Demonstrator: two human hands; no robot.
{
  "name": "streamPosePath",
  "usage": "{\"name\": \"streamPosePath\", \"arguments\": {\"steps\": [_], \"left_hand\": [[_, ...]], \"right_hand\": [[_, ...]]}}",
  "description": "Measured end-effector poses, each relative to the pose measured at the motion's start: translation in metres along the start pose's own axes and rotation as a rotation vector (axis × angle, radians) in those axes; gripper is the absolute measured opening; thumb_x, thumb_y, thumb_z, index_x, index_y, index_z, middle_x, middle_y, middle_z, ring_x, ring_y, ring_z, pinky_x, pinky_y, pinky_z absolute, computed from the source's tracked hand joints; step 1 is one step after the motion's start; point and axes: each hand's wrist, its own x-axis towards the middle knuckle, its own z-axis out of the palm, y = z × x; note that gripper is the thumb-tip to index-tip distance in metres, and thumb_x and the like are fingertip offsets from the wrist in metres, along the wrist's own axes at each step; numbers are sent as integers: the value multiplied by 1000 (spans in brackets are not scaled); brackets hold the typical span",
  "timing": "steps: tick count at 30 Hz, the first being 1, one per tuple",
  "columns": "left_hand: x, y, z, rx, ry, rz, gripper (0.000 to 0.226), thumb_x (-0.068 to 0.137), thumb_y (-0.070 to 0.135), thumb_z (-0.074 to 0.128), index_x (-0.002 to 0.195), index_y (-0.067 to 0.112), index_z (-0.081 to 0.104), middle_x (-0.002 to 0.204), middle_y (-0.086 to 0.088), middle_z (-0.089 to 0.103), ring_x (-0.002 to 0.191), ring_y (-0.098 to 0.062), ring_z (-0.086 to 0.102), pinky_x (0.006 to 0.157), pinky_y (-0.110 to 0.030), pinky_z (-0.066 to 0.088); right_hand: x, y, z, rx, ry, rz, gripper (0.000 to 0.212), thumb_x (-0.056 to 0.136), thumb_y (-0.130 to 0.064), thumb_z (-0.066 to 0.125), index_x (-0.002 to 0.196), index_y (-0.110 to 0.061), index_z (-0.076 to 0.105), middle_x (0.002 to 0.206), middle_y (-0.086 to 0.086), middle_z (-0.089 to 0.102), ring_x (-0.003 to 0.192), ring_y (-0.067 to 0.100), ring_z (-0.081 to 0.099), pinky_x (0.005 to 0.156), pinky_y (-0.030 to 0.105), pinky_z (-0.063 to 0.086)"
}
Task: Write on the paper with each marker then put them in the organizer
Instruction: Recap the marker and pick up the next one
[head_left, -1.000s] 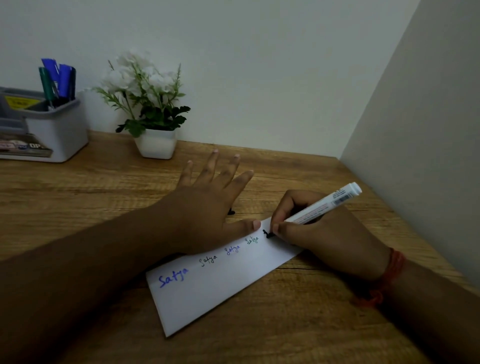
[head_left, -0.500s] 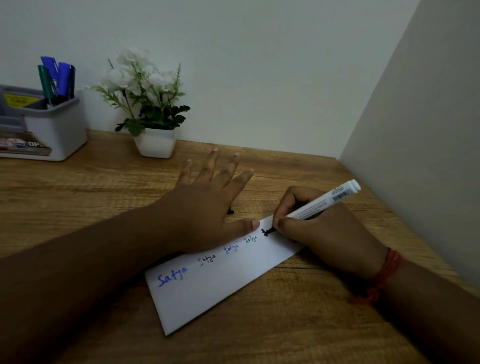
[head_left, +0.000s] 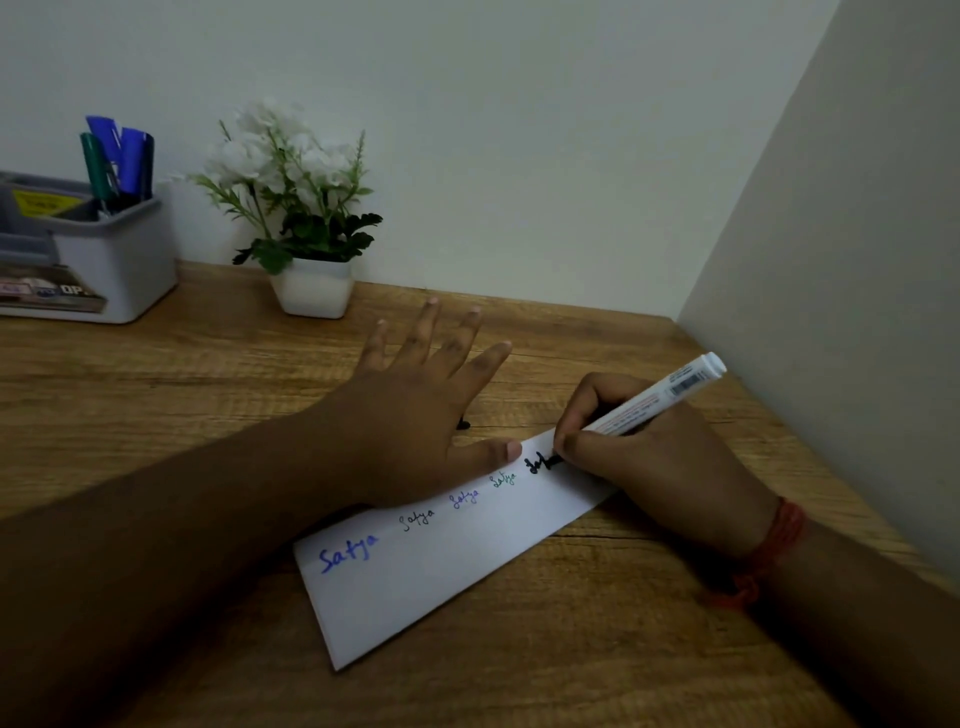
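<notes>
A white strip of paper (head_left: 441, 571) lies slanted on the wooden desk, with several small handwritten words in blue, black, purple and green along its upper edge. My left hand (head_left: 410, 421) rests flat on the paper's top edge, fingers spread. My right hand (head_left: 649, 457) grips a white marker (head_left: 654, 400), tip down on the paper's right end where thick black letters (head_left: 543, 462) stand. The grey-white organizer (head_left: 104, 260) sits far left at the wall and holds blue and green markers (head_left: 117, 156). A small black object (head_left: 463, 425), maybe a cap, peeks out beside my left hand.
A white pot with white flowers (head_left: 311, 286) stands at the back wall, right of the organizer. A side wall (head_left: 857, 260) closes the desk on the right, close to my right hand. The desk's wooden top (head_left: 156, 374) stretches between organizer and paper.
The black writing has grown by a few strokes to the right. My right hand and the marker have shifted slightly right along the paper. My left hand has stayed put.
</notes>
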Motion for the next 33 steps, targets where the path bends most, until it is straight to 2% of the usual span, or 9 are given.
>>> {"name": "streamPosePath", "arguments": {"steps": [6,13,18,22,27,31,33], "left_hand": [[0,-1,1,-11,1,5,92,73,89,6,148,43,-22,155,9,-37,139,-22,-42,115,-63,-9],[1,-1,2,-2,6,7,92,74,89,6,148,43,-23,155,8,-37,139,-22,-41,115,-62,-10],[0,-1,0,-6,-6,2,93,72,89,5,148,43,-23,155,8,-38,138,-22,-42,115,-62,-10],[-1,1,-1,4,-11,3,93,71,89,4,147,43,-24,155,8,-38,139,-22,-42,115,-62,-9],[-1,0,-1,-4,-6,9,92,72,88,6,148,44,-23,155,9,-38,139,-22,-42,115,-62,-9],[1,-1,0,-7,-4,17,91,74,89,9,147,45,-24,154,9,-39,138,-22,-42,115,-63,-8],[1,-1,0,-11,-5,14,90,75,89,9,147,45,-24,154,10,-39,138,-21,-43,115,-63,-9]], "right_hand": [[1,1,1,-4,17,14,8,85,-13,72,77,-15,69,83,-3,74,79,10,69,62,20,54],[2,1,1,-17,40,-1,10,85,-11,70,76,-14,68,82,-3,73,76,8,68,57,14,50],[-1,0,0,-27,10,-8,10,82,-11,69,73,-15,66,82,0,72,79,12,69,64,28,56],[1,1,1,-47,55,-1,10,85,-12,69,75,-15,67,82,-2,74,77,11,68,59,20,53],[3,2,1,-40,57,14,10,85,-12,69,75,-16,67,82,-3,73,77,9,68,58,17,51],[3,2,1,-43,70,22,9,83,-13,69,75,-15,67,82,-3,74,77,9,68,57,17,51],[4,2,2,-41,76,25,8,83,-13,68,75,-15,66,81,-1,74,77,9,69,60,21,53]]}}
